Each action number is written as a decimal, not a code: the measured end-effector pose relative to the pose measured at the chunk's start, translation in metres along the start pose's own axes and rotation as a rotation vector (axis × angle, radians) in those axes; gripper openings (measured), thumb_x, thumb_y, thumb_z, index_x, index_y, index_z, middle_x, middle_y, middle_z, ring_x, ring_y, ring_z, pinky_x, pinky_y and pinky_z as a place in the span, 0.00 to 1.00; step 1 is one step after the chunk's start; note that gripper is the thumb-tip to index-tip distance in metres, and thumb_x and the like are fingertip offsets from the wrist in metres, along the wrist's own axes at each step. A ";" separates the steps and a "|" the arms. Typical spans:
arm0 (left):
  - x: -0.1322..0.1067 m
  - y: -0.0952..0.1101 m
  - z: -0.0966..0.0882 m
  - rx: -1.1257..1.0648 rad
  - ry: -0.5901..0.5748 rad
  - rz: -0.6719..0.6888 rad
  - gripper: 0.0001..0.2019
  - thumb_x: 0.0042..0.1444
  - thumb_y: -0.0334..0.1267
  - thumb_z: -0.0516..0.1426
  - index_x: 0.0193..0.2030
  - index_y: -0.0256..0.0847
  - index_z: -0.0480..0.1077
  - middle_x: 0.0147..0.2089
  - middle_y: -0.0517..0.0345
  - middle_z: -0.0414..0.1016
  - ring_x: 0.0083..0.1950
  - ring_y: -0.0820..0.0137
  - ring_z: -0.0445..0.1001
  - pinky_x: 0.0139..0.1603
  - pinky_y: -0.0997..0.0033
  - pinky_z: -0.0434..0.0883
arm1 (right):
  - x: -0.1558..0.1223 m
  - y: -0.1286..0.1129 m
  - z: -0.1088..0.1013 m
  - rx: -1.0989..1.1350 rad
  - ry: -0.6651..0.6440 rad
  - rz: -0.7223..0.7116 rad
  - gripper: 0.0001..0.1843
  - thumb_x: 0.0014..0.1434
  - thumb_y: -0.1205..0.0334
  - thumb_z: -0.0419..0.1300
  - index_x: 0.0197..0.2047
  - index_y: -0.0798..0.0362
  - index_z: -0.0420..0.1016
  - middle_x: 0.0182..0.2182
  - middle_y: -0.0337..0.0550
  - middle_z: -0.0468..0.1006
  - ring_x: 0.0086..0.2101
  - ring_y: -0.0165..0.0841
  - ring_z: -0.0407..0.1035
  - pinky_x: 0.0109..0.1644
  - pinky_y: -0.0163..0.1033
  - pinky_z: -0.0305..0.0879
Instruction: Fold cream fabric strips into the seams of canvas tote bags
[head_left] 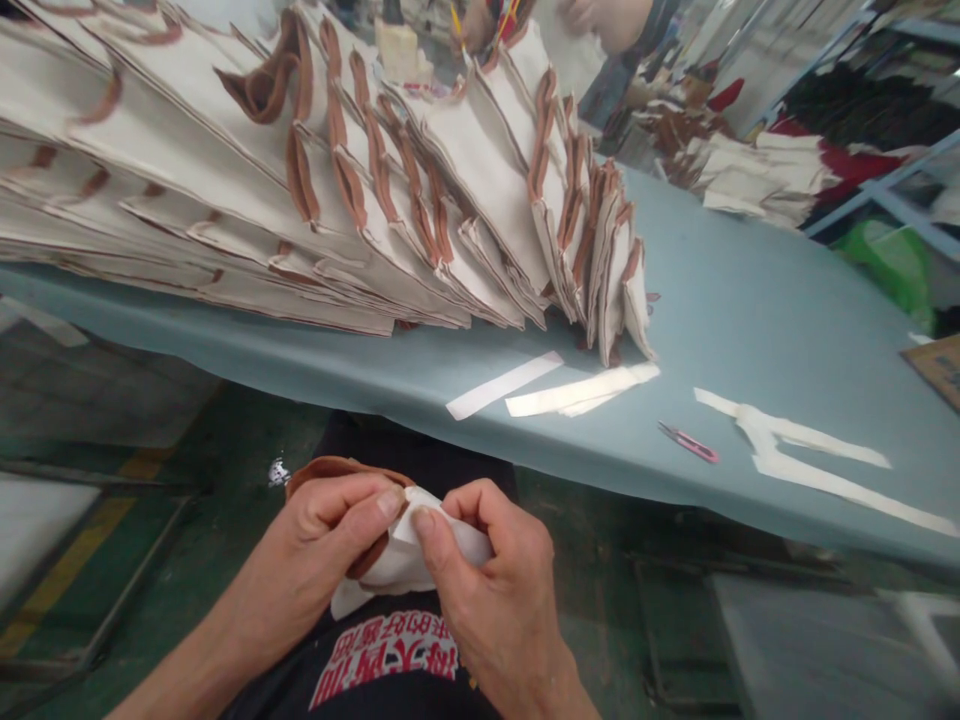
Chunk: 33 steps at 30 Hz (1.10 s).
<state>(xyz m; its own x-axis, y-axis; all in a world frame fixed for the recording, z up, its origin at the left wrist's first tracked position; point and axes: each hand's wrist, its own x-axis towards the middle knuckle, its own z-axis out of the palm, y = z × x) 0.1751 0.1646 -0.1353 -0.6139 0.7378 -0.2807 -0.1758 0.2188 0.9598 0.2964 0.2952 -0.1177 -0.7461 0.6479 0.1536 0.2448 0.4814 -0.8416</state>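
Both hands meet over my lap, pinching a white cloth piece with a brown edge (pixel 397 568). My left hand (pixel 330 530) is closed on it, thumb and forefinger at the seam beside the brown band. Thumb against curled fingers, my right hand (pixel 495 560) grips the white part close to the left fingertips. Whatever lies between the fingertips is too small to make out. Beyond my hands, on the table, lie a white strip (pixel 504 386), more cream strips (pixel 581 392) and a pink thread snipper (pixel 688 441).
A long stack of folded white cloth pieces with brown edging (pixel 480 180) leans across the blue-green table (pixel 720 300). Joined white strips (pixel 810 455) lie at the right. Another person's arm (pixel 611 25) shows behind the stack. A green bag (pixel 889 265) sits by the shelf frame.
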 end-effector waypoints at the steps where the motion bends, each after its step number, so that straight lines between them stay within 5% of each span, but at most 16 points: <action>1: 0.000 0.000 0.000 0.006 0.003 0.006 0.26 0.65 0.58 0.61 0.21 0.43 0.71 0.20 0.64 0.59 0.22 0.72 0.54 0.21 0.72 0.53 | 0.000 0.000 0.000 -0.001 0.005 -0.004 0.15 0.67 0.56 0.66 0.28 0.49 0.75 0.20 0.35 0.75 0.20 0.29 0.67 0.26 0.34 0.58; 12: 0.003 0.001 -0.003 0.046 -0.050 0.012 0.27 0.69 0.56 0.58 0.22 0.43 0.64 0.21 0.67 0.54 0.23 0.74 0.50 0.22 0.74 0.53 | 0.002 0.001 0.003 -0.050 0.001 -0.012 0.15 0.65 0.57 0.65 0.27 0.50 0.75 0.20 0.33 0.76 0.19 0.28 0.68 0.26 0.33 0.58; 17: 0.001 -0.005 -0.004 0.010 -0.081 -0.014 0.27 0.71 0.59 0.58 0.28 0.41 0.72 0.24 0.67 0.57 0.26 0.73 0.53 0.25 0.74 0.53 | 0.002 0.002 0.007 -0.088 0.062 -0.055 0.13 0.63 0.59 0.64 0.26 0.50 0.73 0.19 0.32 0.75 0.19 0.28 0.68 0.26 0.34 0.59; 21: -0.001 -0.015 -0.009 -0.040 -0.081 -0.005 0.29 0.72 0.62 0.58 0.26 0.41 0.69 0.26 0.66 0.58 0.28 0.73 0.54 0.26 0.75 0.56 | 0.001 0.004 0.009 -0.079 0.063 -0.059 0.13 0.63 0.60 0.63 0.26 0.50 0.72 0.19 0.32 0.75 0.19 0.27 0.67 0.26 0.33 0.58; 27: -0.008 -0.001 -0.009 -0.044 -0.093 -0.097 0.17 0.61 0.57 0.67 0.37 0.44 0.83 0.32 0.61 0.80 0.32 0.70 0.72 0.32 0.76 0.67 | 0.000 0.005 0.010 -0.024 0.060 -0.046 0.13 0.62 0.60 0.64 0.26 0.51 0.71 0.19 0.32 0.74 0.19 0.26 0.65 0.26 0.32 0.56; 33: -0.013 0.017 0.002 -0.031 0.030 -0.128 0.12 0.54 0.49 0.69 0.31 0.44 0.83 0.31 0.62 0.82 0.32 0.70 0.76 0.34 0.77 0.70 | 0.000 0.005 0.010 0.048 0.029 -0.002 0.15 0.62 0.59 0.64 0.25 0.50 0.69 0.18 0.31 0.71 0.19 0.26 0.62 0.24 0.31 0.54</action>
<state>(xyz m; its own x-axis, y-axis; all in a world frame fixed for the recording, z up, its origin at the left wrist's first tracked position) 0.1814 0.1598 -0.1158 -0.6073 0.6856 -0.4014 -0.2777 0.2902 0.9158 0.2915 0.2916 -0.1275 -0.7278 0.6645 0.1696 0.2132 0.4543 -0.8649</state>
